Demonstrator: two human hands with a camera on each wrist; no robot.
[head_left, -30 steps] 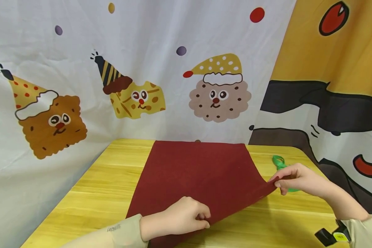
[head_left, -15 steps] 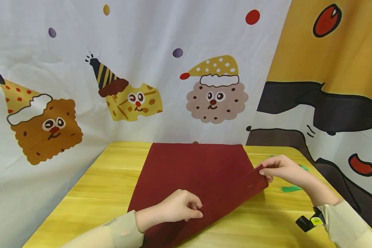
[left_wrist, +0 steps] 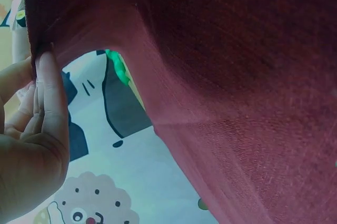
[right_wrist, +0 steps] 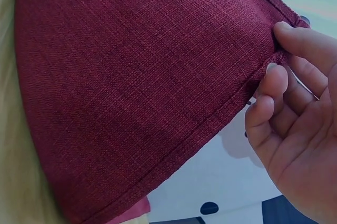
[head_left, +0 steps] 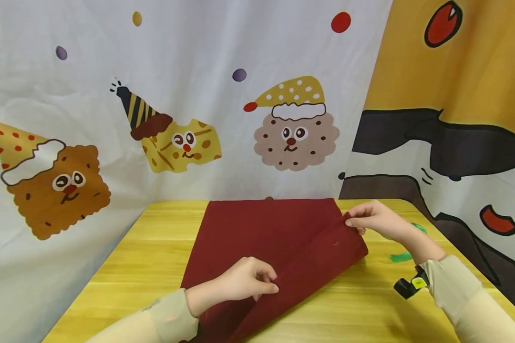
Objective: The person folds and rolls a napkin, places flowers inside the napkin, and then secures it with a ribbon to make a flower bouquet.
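A dark red cloth [head_left: 257, 238] lies on the wooden table, its near edge lifted and folding over toward the back. My right hand [head_left: 379, 220] pinches one corner of it between thumb and fingers, above the tabletop. In the right wrist view the hemmed corner of the cloth [right_wrist: 142, 87] is gripped by the right hand [right_wrist: 300, 87], and a pale thread shows on the weave. My left hand [head_left: 246, 280] holds the near edge further left. The left wrist view shows the left hand [left_wrist: 37, 129] pinching that edge, with the cloth [left_wrist: 237, 103] draped beside it.
A green ribbon-like strip [head_left: 401, 257] lies on the right of the yellow wood-grain table [head_left: 154, 238], partly behind the right forearm. A printed curtain [head_left: 189, 57] with cartoon biscuits hangs behind the table. A small black device [head_left: 407, 287] is strapped at the right wrist.
My right hand has carried the cloth's corner up, left and away from me, so the near side folds over more. My left hand has risen slightly with its edge. The view has shifted a little.
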